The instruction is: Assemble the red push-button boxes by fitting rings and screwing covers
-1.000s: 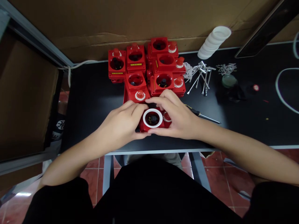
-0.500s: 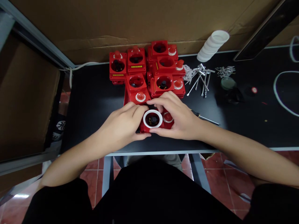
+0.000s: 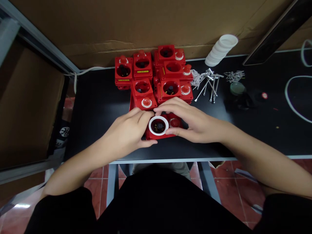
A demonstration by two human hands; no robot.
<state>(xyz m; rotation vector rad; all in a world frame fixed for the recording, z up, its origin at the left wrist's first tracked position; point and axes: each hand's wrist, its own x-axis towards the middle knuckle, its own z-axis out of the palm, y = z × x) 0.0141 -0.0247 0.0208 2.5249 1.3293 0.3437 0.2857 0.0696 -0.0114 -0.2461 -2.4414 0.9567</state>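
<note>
A red housing (image 3: 149,134) with a round opening and a clear red dome (image 3: 174,122) lies near the bench's front edge. On its opening sits a white ring (image 3: 158,134), and dark and brass-coloured parts show inside. My left hand (image 3: 130,128) is closed around the housing's left side, thumb along the front and fingers behind. My right hand (image 3: 188,120) curls over from the right, its thumb touching the ring's right edge and its fingertips at the back rim. Those fingertips are partly hidden.
Several similar red housings (image 3: 169,67) are grouped behind my hands. Farther right stand stacked white rings (image 3: 220,50), beside metal rods (image 3: 211,86), white cords (image 3: 198,78), small screws (image 3: 234,76) and a round greenish container (image 3: 237,87). A cardboard wall (image 3: 97,32) rises behind.
My right thumb has shifted from the ring's front edge to its right edge, and the right hand has drawn slightly rightward. My left hand keeps its hold on the housing.
</note>
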